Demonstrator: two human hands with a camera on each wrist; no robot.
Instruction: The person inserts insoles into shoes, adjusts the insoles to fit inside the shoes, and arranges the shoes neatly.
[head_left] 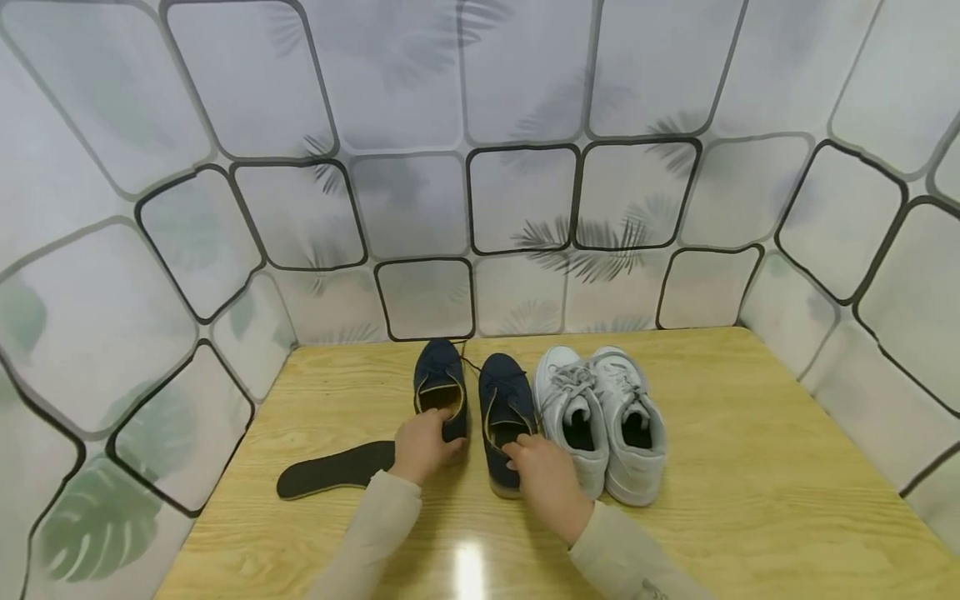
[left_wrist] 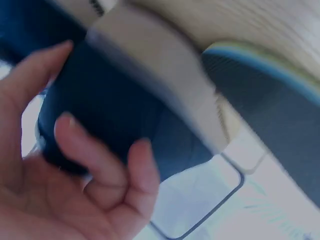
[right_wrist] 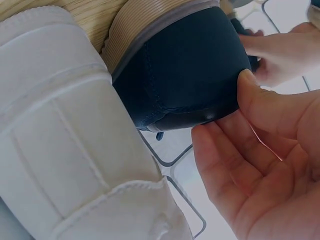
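Two navy blue lace-up shoes stand side by side on the wooden table, toes toward the back wall. My left hand [head_left: 422, 446] grips the heel of the left navy shoe [head_left: 438, 371]; in the left wrist view its fingers curl about the dark heel [left_wrist: 115, 110]. The right navy shoe [head_left: 504, 383] is pinched at its heel collar by my right hand [head_left: 551, 479]. In the right wrist view the thumb lies on the outside of the heel [right_wrist: 195, 60], with fingers at the rim. A dark insole [head_left: 330, 472] lies flat beside my left hand, its right end hidden.
A pair of white sneakers [head_left: 633, 433] stands close to the right of the navy shoes. The wooden table [head_left: 750, 467] meets patterned fabric walls [head_left: 525, 200] at the back and both sides. A lace stretches between the navy shoes.
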